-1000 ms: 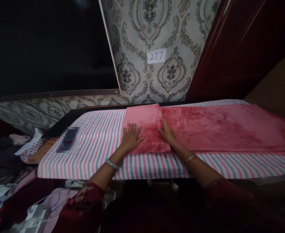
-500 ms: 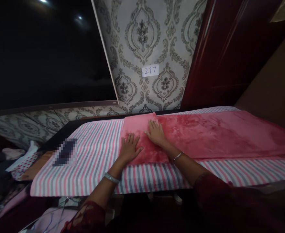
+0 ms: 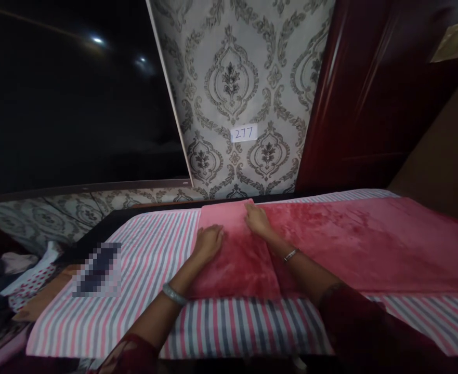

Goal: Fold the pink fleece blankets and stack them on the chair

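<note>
Two hands: both lie flat on a pink plush blanket (image 3: 330, 244), at its folded left end.
Far left: a pixelated dark object (image 3: 98, 269) rests on the striped sheet (image 3: 154, 244), well apart from the hands; no writing can be made out on it.
Left hand (image 3: 208, 241): palm down on the left edge of the folded flap (image 3: 234, 249), fingers loosely curled over that edge; it presses rather than grips, and nothing is closed in it. A pale bangle (image 3: 173, 294) sits on the wrist.
Right hand (image 3: 257, 219): fingers spread and flat near the far corner of the flap, beside the line where it meets the single layer; it grasps nothing. A thin bracelet (image 3: 291, 254) is on this wrist.
Blanket: spread along the striped sheet from the middle out to the right, its left end doubled over on itself.
Step in hand: by my judgement, smoothing and squaring the first fold.
Next move calls for: probably flush edges, pile pressed flat, then a firm pinch on the doubled end so both layers travel together.
Writing: a white slip (image 3: 244, 133) on the patterned wallpaper (image 3: 229, 78) reads "277"; no brand shows anywhere.
</note>
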Demonstrator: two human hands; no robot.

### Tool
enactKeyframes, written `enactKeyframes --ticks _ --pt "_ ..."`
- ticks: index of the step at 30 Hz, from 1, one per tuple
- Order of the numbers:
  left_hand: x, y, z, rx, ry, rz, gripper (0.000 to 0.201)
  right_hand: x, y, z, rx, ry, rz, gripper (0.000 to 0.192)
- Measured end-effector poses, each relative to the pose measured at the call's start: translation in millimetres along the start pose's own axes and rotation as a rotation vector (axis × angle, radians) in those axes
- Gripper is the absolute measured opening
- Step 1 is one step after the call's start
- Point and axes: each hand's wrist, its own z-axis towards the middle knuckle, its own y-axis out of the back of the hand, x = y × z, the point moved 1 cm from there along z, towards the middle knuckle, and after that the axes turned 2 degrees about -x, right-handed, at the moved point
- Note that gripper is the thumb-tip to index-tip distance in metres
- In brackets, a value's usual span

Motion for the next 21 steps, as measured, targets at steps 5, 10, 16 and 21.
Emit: enactKeyframes --ticks 5,10,16,21 --pt "-13 3.8 81 0.009 0.055 0.013 0.055 1 -11 34 -0.052 -0.008 -0.037 0.064" --pt "-7 -33.8 112 0.011 0.107 0.037 0.058 -14 -54 27 0.007 -0.006 -0.102 0.056" --pt "15 -66.6 111 -0.061 0.146 0.115 0.063 -25 -71 27 0.000 0.004 -0.133 0.056" --pt "36 -64.9 125 0.024 0.290 0.039 0.067 -24 -65 28 0.054 -0.017 -0.130 0.057"
